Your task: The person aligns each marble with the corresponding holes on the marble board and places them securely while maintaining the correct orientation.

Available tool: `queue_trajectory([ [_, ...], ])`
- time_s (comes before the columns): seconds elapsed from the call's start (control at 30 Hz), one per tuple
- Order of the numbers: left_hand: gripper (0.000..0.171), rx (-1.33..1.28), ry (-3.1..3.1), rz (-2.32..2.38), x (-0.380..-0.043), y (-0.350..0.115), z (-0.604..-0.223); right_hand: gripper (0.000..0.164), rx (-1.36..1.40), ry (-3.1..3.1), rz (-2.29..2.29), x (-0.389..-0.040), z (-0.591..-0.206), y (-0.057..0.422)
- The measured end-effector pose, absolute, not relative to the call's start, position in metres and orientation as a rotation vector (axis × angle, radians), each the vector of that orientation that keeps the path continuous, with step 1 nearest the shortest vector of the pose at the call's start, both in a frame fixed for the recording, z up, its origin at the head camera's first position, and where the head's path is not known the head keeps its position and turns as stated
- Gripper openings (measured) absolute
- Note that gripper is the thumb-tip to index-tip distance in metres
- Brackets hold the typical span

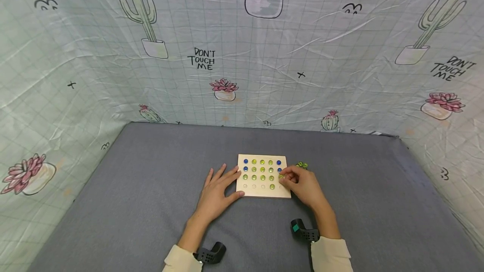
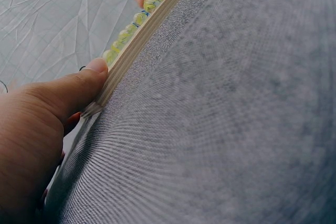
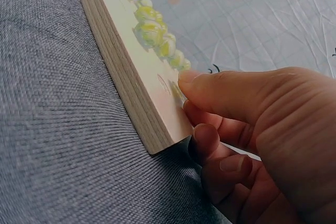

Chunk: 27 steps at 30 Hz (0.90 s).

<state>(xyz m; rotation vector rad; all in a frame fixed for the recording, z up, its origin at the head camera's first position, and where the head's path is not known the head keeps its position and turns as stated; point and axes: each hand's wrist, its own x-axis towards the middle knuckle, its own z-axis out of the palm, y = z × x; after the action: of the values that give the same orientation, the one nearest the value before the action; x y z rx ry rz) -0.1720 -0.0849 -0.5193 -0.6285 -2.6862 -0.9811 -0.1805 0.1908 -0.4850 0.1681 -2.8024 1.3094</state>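
Observation:
A pale wooden board (image 1: 261, 193) lies on the grey cloth, with rows of hollows holding glass marbles. Blue marbles (image 1: 245, 161) sit at the upper left and upper right; yellow-green marbles (image 1: 262, 169) fill much of the rest. In the front row, one yellow-green marble (image 1: 272, 187) stands beside bare hollows. My left hand (image 1: 214, 197) rests at the board's left edge, fingers spread, thumb at the near corner. At the right edge, my right hand (image 1: 307, 186) pinches a yellow-green marble (image 1: 281, 176) between thumb and forefinger, at the third row; the fingertips partly hide it.
A small cluster of green marbles (image 1: 301, 164) lies on the cloth just behind the right hand, partly covered by it. Grey cloth (image 1: 170, 171) spreads around the board. A printed curtain (image 1: 261, 66) stands behind and along both sides.

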Motion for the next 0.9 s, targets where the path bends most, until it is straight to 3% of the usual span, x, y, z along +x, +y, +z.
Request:
queue_trajectory([
  [0.9, 0.064, -0.633, -2.691, -0.971, -0.172, -0.086, -0.520, 0.020, -0.027, -2.633, 1.215, -0.176, -0.486, 0.232],
])
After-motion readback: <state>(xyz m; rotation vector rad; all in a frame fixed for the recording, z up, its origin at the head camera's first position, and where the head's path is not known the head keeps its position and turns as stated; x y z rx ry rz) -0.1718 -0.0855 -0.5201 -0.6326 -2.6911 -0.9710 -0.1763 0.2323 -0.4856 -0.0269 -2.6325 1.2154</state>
